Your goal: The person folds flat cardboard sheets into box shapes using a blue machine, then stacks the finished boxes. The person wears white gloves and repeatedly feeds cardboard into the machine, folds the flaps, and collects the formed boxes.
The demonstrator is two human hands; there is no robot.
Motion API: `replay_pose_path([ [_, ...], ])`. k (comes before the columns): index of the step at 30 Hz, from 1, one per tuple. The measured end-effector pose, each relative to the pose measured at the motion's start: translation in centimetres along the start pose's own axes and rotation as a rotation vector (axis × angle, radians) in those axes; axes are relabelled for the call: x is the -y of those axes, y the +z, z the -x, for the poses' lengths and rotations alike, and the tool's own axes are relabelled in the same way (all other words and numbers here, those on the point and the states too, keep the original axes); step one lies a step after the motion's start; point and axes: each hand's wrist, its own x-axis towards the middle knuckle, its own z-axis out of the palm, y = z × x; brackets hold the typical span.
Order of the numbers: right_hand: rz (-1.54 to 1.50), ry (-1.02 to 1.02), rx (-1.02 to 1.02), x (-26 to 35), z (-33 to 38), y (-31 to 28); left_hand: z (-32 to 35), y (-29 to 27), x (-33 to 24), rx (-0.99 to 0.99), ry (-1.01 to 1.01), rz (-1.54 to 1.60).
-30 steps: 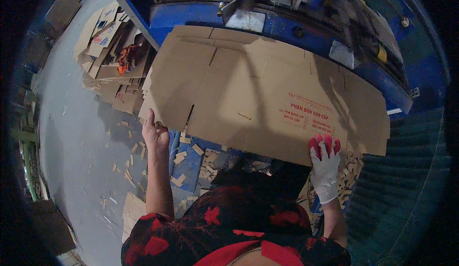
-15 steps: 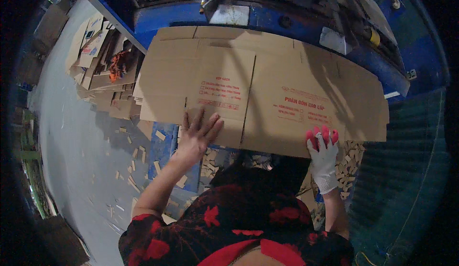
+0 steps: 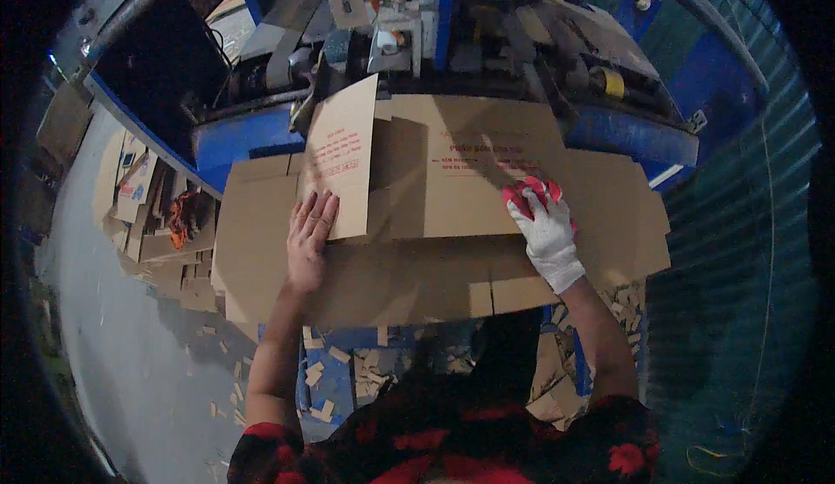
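Two hands press down on a large flattened cardboard box [image 3: 417, 249] that fills the middle of the frame, lying across the blue tabletop [image 3: 235, 140] of a machine. The left hand [image 3: 310, 239], bare, lies flat with its fingers stretched out, palm on the board at centre left, fingertips touching the lower edge of a folded-over flap [image 3: 341, 162] that stands tilted upward, red print on its face. It grips nothing; it only rests on the surface. The right hand [image 3: 544, 227], in a white glove with red fingertips, lies spread at centre right on the same board, palm down, just below a second block of red print; it seems to press rather than hold, though the glove hides the fingers' bend.

Above the box, at the top of the frame, stands the machine [image 3: 452, 40] with grey metal parts and a yellow roller at the upper right. At the left of the frame, a stack of flat cardboard sheets [image 3: 143, 214] sits on the grey floor [image 3: 113, 353], and small cardboard scraps [image 3: 317, 375] lie scattered below the box's near edge.
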Motion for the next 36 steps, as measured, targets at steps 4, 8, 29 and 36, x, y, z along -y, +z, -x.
replay_pose_path([
  [4,-0.032,0.018,0.04,-2.5,-3.0,3.2,-3.6,3.4,2.0,-0.03,-0.01,0.031],
  [8,-0.005,0.037,0.194,-6.5,-8.8,6.4,-10.1,7.0,5.1,-0.122,0.037,-0.114],
  [29,0.022,0.591,0.473,-3.8,10.1,-4.2,16.2,-7.1,9.0,0.049,-0.866,-0.427],
  [36,0.212,1.361,-0.069,-0.6,20.0,-6.8,16.3,-9.5,7.8,0.128,-0.995,-0.089],
])
